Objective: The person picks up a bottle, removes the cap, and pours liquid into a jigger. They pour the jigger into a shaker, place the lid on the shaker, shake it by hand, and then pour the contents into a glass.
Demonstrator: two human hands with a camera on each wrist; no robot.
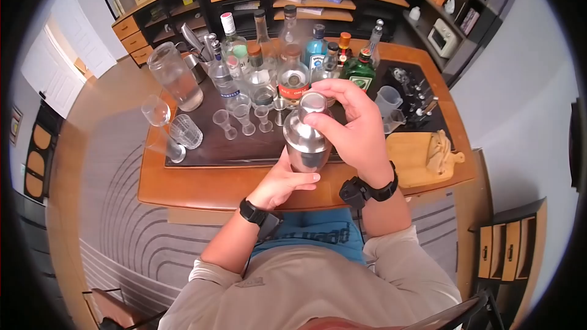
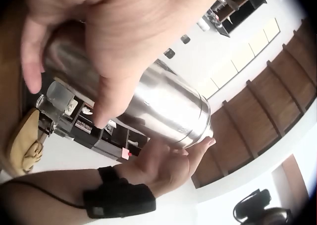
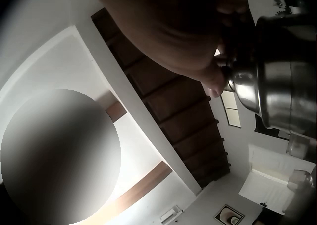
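Note:
A silver cocktail shaker (image 1: 306, 137) stands upright in front of the person, above the table's near edge. The left hand (image 1: 280, 184) grips its lower body from below and the left; in the left wrist view the fingers and thumb of that left hand (image 2: 124, 31) wrap the steel body (image 2: 166, 103). At the top, the right hand (image 1: 361, 131) pinches the shaker's cap (image 1: 313, 102) between thumb and fingers. The right wrist view has the right hand (image 3: 173, 41) dark against the light, its thumb at the cap, beside the shaker's shoulder (image 3: 245, 86).
Several liquor bottles (image 1: 293, 79) crowd behind the shaker. Small glasses (image 1: 243, 120) and a jigger (image 1: 280, 112) stand closer in. A water pitcher (image 1: 175, 76), a ribbed tumbler (image 1: 186, 132) and a tall glass (image 1: 174, 150) are left; a wooden board (image 1: 416, 159) with a cloth (image 1: 439, 153) lies right.

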